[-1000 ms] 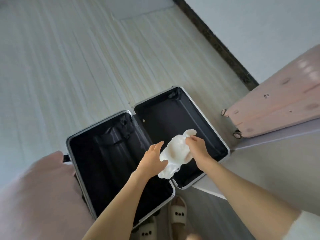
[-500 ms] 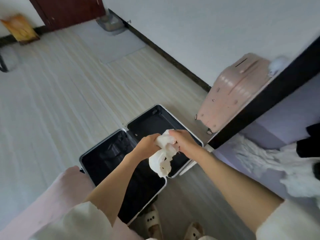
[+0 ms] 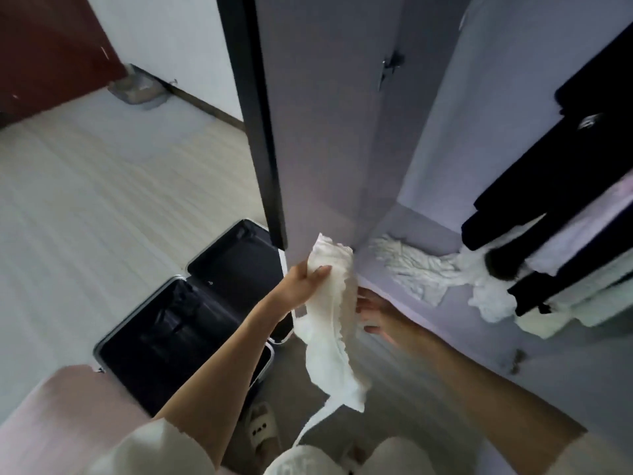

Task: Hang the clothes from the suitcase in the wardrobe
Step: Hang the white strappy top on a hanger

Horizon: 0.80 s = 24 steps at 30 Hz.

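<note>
beside wardrobe (image 3: 342, 132), left hand (image 3: 301, 286) grips white lace garment (image 3: 329, 323); right hand (image 3: 380, 320) spread loose.

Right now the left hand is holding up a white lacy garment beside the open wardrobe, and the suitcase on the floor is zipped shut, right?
Not quite. The head view shows the suitcase lying open, both dark halves exposed. The rest holds: the left hand grips the white lacy garment beside the open wardrobe.
</note>
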{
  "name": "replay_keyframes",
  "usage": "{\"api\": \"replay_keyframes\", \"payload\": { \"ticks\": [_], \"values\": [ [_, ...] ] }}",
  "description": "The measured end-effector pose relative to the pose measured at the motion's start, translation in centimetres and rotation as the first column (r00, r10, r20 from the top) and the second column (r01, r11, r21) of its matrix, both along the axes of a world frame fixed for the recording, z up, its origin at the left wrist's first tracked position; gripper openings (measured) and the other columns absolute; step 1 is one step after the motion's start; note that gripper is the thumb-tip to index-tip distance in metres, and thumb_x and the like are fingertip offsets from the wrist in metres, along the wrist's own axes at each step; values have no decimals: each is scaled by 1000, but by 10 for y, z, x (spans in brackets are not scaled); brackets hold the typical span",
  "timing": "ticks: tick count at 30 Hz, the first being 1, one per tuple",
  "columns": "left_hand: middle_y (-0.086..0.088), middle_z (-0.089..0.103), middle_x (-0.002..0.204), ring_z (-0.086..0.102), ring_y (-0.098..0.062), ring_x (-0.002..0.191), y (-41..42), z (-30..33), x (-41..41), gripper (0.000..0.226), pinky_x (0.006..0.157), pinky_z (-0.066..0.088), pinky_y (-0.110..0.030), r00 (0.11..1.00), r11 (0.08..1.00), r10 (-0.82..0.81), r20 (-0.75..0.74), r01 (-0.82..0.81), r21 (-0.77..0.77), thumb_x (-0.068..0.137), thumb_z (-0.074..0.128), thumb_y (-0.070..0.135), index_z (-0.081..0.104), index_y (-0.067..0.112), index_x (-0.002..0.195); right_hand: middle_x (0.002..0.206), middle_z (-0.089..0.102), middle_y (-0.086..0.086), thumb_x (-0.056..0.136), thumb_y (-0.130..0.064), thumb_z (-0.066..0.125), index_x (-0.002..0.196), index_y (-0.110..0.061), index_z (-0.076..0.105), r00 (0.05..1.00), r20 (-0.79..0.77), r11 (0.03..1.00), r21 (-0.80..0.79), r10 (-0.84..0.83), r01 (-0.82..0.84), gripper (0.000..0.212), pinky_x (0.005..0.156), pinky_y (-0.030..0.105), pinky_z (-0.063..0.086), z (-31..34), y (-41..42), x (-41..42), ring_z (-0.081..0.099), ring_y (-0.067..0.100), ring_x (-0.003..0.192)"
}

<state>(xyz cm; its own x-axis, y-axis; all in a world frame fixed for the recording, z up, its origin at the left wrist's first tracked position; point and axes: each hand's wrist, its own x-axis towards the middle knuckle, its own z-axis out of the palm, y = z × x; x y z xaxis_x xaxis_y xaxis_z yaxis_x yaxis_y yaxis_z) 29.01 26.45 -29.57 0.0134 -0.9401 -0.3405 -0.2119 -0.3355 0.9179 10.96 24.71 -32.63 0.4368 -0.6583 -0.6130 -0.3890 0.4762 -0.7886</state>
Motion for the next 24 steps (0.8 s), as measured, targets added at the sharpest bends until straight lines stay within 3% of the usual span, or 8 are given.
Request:
{"api": "replay_keyframes", "payload": {
  "ticks": [4,5,7,12,14,18,22,24],
  "values": [
    [-8,65,100,63,-15,87,-19,25,-53,28,79,52,-21,997,1000,14,-75,-15,-8,97,48,24,61,2,111,74,55,-7,91,-19,54,89,-21,57,983,-185,975,-221,-21,-21,4,65,19,39,7,1,-46,51,9,67],
    [-7,65,100,64,-11,82,-25,37,-68,27,73,52,-15,996,999,20,-88,-23,-28,96,48,22,60,3,111,69,56,-5,91,-21,53,79,-20,58,975,-202,957,-289,-95,33,13,64,21,40,12,-4,-60,53,11,64],
    [-5,64,96,62,-4,75,-37,52,-83,19,67,50,-10,995,992,69,-73,-76,-98,96,49,19,61,8,105,78,62,4,91,-21,51,85,-10,62,938,-265,911,-399,-225,105,17,68,28,40,23,-17,-82,57,20,73],
    [3,58,81,55,-17,81,-69,81,-104,6,68,45,-22,980,948,173,93,-140,-286,93,54,19,56,15,89,102,65,11,88,-7,45,106,-8,63,762,-390,742,-648,-517,171,25,77,32,44,60,-47,-140,58,32,96],
    [8,55,78,54,-17,81,-82,94,-110,5,67,44,-24,964,922,239,114,-188,-339,92,53,18,53,13,93,107,63,15,87,-5,46,110,-5,61,709,-348,678,-693,-613,245,27,82,36,45,73,-62,-159,57,34,101],
    [8,50,72,50,-23,80,-109,114,-116,9,62,37,-30,929,893,290,230,-176,-414,90,50,18,45,10,91,82,59,13,91,-8,41,103,-2,59,665,-153,608,-590,-731,531,23,67,38,47,107,-86,-181,54,28,75],
    [0,53,94,55,-33,93,-127,120,-112,29,71,37,-31,881,932,163,444,10,-362,89,50,14,40,14,116,66,59,6,88,4,41,87,-7,56,719,92,571,-542,-689,617,18,72,34,49,157,-102,-176,60,20,68],
    [-7,58,107,56,-36,103,-136,120,-108,45,80,41,-34,774,949,3,633,198,-246,88,47,13,39,21,132,59,55,6,86,4,40,75,-11,55,753,100,562,-603,-651,566,24,67,28,45,183,-110,-167,57,14,56]
  ]
}}
